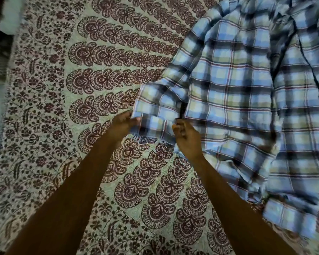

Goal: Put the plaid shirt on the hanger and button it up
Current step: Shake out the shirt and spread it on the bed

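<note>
One patterned bedspread (99, 74) fills the view, with the plaid shirt (234, 92) lying spread over its right side. Both hands hold the sleeve cuff (155, 124): left hand (122, 124) pinches its left edge, right hand (186, 137) grips its right.

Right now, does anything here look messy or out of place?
The plaid shirt lies rumpled and skewed across the patterned bedspread, its front open. Both hands, left and right, pinch its cuff. No hanger shows.
</note>
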`<act>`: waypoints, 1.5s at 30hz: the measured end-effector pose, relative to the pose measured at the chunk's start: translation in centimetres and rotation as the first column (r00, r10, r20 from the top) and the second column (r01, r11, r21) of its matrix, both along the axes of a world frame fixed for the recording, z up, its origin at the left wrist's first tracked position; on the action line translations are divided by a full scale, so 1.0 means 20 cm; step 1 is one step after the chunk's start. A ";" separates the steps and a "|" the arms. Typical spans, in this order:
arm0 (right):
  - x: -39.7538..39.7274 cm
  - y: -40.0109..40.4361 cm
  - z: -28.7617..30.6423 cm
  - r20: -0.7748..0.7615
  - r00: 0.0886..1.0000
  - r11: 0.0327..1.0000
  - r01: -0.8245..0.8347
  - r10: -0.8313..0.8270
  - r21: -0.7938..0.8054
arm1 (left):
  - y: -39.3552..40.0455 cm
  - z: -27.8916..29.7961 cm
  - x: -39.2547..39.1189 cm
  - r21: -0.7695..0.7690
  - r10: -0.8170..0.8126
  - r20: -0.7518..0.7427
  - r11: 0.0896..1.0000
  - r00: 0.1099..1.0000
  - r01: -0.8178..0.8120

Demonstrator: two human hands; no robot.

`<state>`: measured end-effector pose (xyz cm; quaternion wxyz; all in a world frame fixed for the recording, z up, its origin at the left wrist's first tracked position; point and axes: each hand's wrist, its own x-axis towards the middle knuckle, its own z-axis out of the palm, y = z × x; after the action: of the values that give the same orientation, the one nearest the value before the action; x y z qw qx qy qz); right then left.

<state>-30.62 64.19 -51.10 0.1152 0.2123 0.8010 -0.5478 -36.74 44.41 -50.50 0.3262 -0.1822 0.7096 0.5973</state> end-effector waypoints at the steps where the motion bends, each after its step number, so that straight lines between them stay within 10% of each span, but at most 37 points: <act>1: -0.02 -0.03 0.02 0.072 0.994 0.990 0.086 -0.078 -0.116 | -0.03 0.02 -0.01 0.077 0.068 -0.016 0.995 0.998 -0.066; 9: -0.20 -0.38 0.21 0.325 0.945 0.687 0.263 -0.042 -0.678 | -0.16 0.24 -0.09 0.185 0.018 -0.072 0.983 0.997 -0.004; 19: -0.24 -0.58 0.19 0.389 0.919 0.703 0.322 -0.071 -0.634 | -0.40 0.16 -0.15 0.030 0.281 -0.078 0.960 0.957 -0.279; 27: -0.47 -0.88 0.14 0.303 0.953 0.742 0.196 0.010 -0.641 | -0.61 0.18 -0.36 -0.139 0.440 -0.428 0.831 0.789 -0.539; 38: -0.66 -1.15 -0.14 0.298 0.954 0.885 0.137 0.002 -0.444 | -0.80 0.00 -0.56 -0.570 0.249 -0.466 0.649 0.849 -0.504; 42: -0.62 -1.05 -0.22 0.238 0.966 0.959 -0.034 0.104 -0.281 | -0.75 -0.07 -0.51 -0.748 -0.034 -0.439 0.567 0.898 -0.344; 45: -0.54 -0.88 -0.20 0.186 0.975 0.982 -0.092 0.123 -0.166 | -0.65 -0.12 -0.41 -0.713 -0.308 -0.559 0.652 0.770 -0.257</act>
<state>-41.50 46.61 -55.17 0.2391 0.2118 0.7506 -0.5784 -45.00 31.37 -52.89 -0.0324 -0.0765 0.9607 0.2649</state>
